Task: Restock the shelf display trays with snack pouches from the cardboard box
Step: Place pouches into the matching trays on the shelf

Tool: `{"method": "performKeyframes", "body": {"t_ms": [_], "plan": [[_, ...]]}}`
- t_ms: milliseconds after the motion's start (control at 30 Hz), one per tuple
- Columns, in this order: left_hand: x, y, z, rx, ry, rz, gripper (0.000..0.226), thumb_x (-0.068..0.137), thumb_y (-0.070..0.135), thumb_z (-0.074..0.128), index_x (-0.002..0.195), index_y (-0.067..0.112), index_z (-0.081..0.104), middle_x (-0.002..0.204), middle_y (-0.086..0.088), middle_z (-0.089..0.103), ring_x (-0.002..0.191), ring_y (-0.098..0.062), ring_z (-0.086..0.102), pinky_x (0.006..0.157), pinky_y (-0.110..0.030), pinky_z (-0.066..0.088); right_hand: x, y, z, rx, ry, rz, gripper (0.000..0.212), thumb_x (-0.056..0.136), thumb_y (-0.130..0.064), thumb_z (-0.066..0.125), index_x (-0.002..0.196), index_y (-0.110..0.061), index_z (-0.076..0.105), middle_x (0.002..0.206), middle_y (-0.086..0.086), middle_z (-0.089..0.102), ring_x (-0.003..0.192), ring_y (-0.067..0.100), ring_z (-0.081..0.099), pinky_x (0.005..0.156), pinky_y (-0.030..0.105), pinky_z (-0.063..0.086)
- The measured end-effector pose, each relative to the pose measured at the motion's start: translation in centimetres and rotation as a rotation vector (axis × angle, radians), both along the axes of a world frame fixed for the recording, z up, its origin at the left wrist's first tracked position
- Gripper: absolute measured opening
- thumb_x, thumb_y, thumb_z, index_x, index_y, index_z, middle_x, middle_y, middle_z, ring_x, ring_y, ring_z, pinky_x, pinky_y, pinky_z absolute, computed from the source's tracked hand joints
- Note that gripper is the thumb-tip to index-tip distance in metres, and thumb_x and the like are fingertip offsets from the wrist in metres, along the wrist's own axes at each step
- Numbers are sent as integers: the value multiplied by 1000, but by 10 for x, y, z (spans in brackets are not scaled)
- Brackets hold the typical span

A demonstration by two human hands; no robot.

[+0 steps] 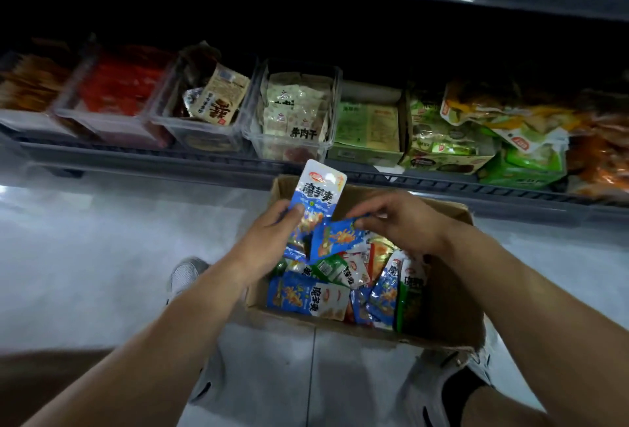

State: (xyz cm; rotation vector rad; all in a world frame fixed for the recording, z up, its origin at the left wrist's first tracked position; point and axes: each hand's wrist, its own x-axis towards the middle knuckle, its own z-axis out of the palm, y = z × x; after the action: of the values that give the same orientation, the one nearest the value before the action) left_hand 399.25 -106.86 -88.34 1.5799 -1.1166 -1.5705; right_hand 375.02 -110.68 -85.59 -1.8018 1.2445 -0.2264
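- We note, at the far left of the shelf (143,158), a tray of orange-brown packets (30,86). It is dim and too blurred for us to read.
- Just beside it is a clear tray of red packets (115,93).
- Next along, a beige packet (219,96) with dark characters lies tilted on top of a third clear tray (204,140).
- At the centre of the shelf a fourth clear tray (337,93) is stacked with cream packets (296,103).
- The left hand (272,239) is over the left side of the cardboard box (449,277). Its thumb and fingers are curled round the lower half of a blue-and-white pouch (320,188). The pouch stands upright above the box, printed face toward us.
- A second blue pouch (337,239) hangs tilted, just beside the first and above the heap.
- The right hand (398,222) pinches that second pouch by its upper corner, with the fingers bent down.
- The box sits open on the pale tiled floor (102,256), close to the shelf front. It holds a loose heap of pouches (340,290), mostly blue with a few green.
- A grey shoe (185,273) is at the box's left, and another shoe (439,389) is at its near right corner.
- To the right on the shelf we see a green carton (367,127), then an open carton of green pouches (442,151).
- At the far right are piled yellow-green bags (503,110) and blurred orange packets (602,154).
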Motion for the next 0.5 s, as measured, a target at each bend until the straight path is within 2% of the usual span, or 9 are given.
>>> {"method": "performKeyframes", "body": {"t_ms": [33,67,100,133,167,233,267,400,500], "plan": [[-3,2,5,14,41,-32,22,97,46,62,94,26,71,102,-5,78,97,-19,71,98,-49,54,6,0,4,-61,51,85,23,93,-17,70,111,-28,76,102,-6,68,99,13,63,85,26,48],[-6,4,9,25,81,-68,20,99,40,64,95,21,70,97,-2,79,91,-14,72,90,-40,59,11,0,6,-123,98,143,23,91,-18,71,112,-29,76,100,-6,65,98,15,59,84,26,44],[-8,6,12,26,112,-129,9,102,26,63,98,20,68,91,3,80,85,-10,73,81,-31,61,16,1,8,-186,132,169,24,90,-20,73,112,-29,76,98,-8,63,99,15,54,85,26,42],[-7,8,13,22,109,-177,9,101,13,63,103,20,66,91,6,80,85,-9,74,78,-28,61,21,2,11,-243,159,157,25,88,-22,75,113,-28,75,100,-10,62,101,14,51,86,27,41],[-5,8,12,12,74,-209,19,98,6,66,107,22,65,97,5,80,90,-12,75,82,-33,62,24,4,13,-296,165,123,27,86,-24,77,113,-26,74,102,-10,62,103,13,50,87,27,42],[1,9,10,-5,-2,-244,29,93,5,72,115,23,65,109,1,78,102,-20,75,95,-48,59,27,7,15,-366,133,19,33,79,-27,84,109,-21,71,102,-7,60,103,14,49,85,28,44],[3,9,9,-8,-19,-262,32,92,6,75,118,22,65,112,0,78,105,-20,74,98,-51,57,28,9,14,-372,119,-30,37,75,-28,86,107,-20,69,102,-7,58,104,15,49,84,28,44],[-2,8,5,16,-30,-300,38,89,9,78,122,21,65,113,3,78,106,-17,74,99,-48,57,29,15,5,-414,57,-170,50,66,-32,92,103,-17,61,107,-3,56,104,15,49,86,26,44],[-1,4,-3,-1,-73,-319,40,88,23,81,124,27,64,117,7,76,109,-15,73,101,-51,55,21,13,-8,-349,-71,-414,51,73,-42,86,108,-23,55,108,-5,55,97,6,55,85,17,48]]}}
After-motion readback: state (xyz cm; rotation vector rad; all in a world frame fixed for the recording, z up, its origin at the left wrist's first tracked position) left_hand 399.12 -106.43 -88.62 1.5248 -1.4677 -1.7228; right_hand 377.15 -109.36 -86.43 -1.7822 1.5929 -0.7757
